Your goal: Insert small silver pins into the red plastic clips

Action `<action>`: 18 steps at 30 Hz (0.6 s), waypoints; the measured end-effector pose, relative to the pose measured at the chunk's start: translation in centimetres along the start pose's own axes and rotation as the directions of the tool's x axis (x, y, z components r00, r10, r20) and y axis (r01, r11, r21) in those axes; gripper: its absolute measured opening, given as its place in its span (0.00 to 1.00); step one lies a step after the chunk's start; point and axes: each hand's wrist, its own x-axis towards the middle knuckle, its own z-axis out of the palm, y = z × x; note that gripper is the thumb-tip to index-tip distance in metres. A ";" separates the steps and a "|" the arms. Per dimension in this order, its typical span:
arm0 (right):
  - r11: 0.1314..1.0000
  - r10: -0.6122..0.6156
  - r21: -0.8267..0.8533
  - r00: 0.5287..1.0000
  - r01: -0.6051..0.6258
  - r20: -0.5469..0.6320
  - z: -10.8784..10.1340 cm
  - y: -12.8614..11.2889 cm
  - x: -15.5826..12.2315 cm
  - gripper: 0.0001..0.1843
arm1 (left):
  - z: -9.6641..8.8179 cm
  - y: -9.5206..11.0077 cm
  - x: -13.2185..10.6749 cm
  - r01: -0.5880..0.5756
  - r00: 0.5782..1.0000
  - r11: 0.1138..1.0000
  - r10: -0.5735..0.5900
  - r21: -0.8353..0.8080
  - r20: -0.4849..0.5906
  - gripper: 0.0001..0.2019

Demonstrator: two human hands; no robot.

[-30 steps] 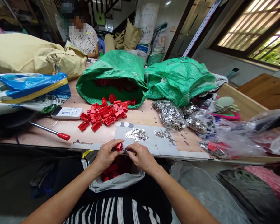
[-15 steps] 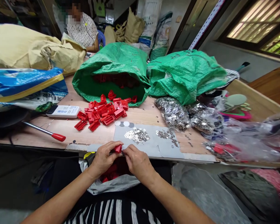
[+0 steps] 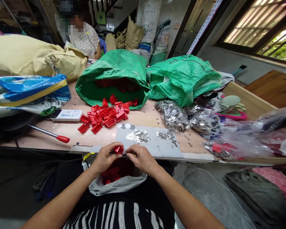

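Note:
My left hand is closed on a small red plastic housing at the table's front edge. Close beside it, my right hand pinches a small metal piece, whose tip reaches the housing; its exact kind is too small to tell. Below both hands, a whitish bag on my lap holds more red pieces. Just beyond the hands lie a pile of shiny flat metal pieces and a smaller pile of darker metal pieces on a grey sheet.
A heap of red plastic housings spills from a green sack; a second green sack sits alongside. Bags of metal parts lie at right. A red-tipped lever and white box are at left. A person sits opposite.
The view has shifted slightly. My hands have drawn a little apart, and a thin metal piece now shows between the right fingers and the red housing.

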 end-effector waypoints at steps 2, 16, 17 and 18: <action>1.000 -0.002 -0.031 1.000 0.002 0.014 0.3 0.0 0.0 0.07 | -0.1 -0.1 0.0 -0.003 1.000 1.000 0.003 0.000 0.018 0.14; 0.927 0.074 -0.373 0.992 -0.031 0.100 1.3 -1.8 0.2 0.11 | 0.5 -0.7 -0.1 -0.103 0.995 0.992 0.103 0.076 0.015 0.19; 0.915 0.088 -0.401 0.990 -0.038 0.106 1.3 -2.1 0.2 0.12 | 0.5 -0.8 -0.1 -0.105 0.994 0.992 0.105 0.074 0.013 0.20; 0.905 0.102 -0.423 0.989 -0.047 0.107 1.3 -2.4 0.2 0.12 | 0.6 -0.9 -0.1 -0.106 0.994 0.992 0.105 0.071 0.013 0.20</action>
